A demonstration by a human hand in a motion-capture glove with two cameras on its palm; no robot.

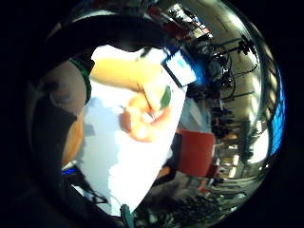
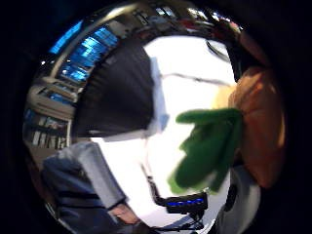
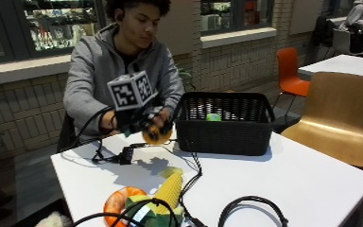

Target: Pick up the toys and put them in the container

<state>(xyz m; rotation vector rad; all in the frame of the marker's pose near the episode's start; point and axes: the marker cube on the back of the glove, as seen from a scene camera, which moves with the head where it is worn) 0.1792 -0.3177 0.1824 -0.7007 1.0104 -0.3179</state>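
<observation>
Carrot toy (image 3: 157, 136) gripped by hand (image 3: 145, 122) beside black basket (image 3: 224, 135).

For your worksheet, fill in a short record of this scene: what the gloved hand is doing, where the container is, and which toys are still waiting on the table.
Gloved hand: right hand grips an orange plush toy with green leaves, above the table
Container: black basket, on the table beside the hand; something green shows inside
Toys waiting: plush corn and an orange-and-green plush, at the near table edge

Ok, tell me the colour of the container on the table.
Black: the container is a woven-looking basket, clearest in the outside view.
</observation>
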